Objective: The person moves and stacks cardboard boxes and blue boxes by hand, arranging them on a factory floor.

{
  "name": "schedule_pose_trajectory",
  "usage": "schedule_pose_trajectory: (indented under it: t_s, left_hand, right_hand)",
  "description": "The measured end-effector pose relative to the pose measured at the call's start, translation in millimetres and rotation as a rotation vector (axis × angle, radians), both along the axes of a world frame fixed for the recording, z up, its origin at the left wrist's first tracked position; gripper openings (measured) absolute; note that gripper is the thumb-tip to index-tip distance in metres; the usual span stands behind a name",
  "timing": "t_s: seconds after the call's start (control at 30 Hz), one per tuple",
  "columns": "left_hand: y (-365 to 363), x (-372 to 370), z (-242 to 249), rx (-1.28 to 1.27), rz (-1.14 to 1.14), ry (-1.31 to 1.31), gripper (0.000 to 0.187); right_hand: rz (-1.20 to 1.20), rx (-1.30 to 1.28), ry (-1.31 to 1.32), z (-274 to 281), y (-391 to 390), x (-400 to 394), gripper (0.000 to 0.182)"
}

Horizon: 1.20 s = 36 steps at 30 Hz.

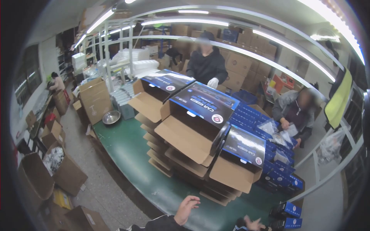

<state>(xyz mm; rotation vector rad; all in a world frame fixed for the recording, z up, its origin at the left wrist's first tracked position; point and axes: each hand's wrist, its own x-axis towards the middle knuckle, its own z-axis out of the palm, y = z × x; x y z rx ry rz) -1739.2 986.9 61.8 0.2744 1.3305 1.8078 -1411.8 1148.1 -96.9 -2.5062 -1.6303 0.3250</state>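
Hovering empty and half-curled, the left hand (187, 210) is near glossy black-and-blue cardboard boxes (210, 101) stacked on a smooth green table (127, 154) – snagging their jutting brown flaps (185, 139) could topple a column – while the blurred right hand (253, 224)'s grip cannot be told.

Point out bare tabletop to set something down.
Free: green table between bowl, open cartons and left hand; smaller patch between left hand and right hand. Crowded: right of the cartons, blue boxes, some topped by bags.
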Motion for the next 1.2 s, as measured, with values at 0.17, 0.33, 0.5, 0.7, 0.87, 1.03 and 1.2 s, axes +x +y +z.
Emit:
schedule_pose_trajectory:
  t_s: [0.17,0.33,0.5,0.7,0.87,1.03,1.2]
  left_hand:
    - [20.5,17.1,-20.8,-0.087,-0.322,0.090,0.015]
    - [49.8,54.3,-48.8,-0.039,-0.911,0.205,0.039]
    - [39.7,94.9,92.8,-0.555,-0.563,-2.090,0.033]
    - [26.7,68.6,72.4,0.394,-1.288,-0.252,0.044]
    - [8.3,44.2,84.0,0.632,-1.372,0.191,0.052]
    - [-2.5,20.8,83.6,0.573,-1.041,0.420,0.038]
    - [-13.0,7.4,90.3,0.339,-0.524,0.300,0.033]
  right_hand:
    - [0.027,0.038,0.132,18.0,-35.8,-38.5,0.075]
    - [-0.172,0.868,0.934,-10.9,-40.4,-46.6,0.050]
    - [0.335,0.950,1.006,165.7,-124.3,-98.2,0.054]
    - [0.604,1.003,0.724,244.4,-142.4,-81.2,0.065]
    - [0.126,1.064,0.672,218.0,-89.5,-14.3,0.062]
    - [0.162,1.049,0.782,225.9,-76.7,-36.4,0.041]
    - [0.194,0.906,0.886,155.8,-52.0,-28.8,0.067]
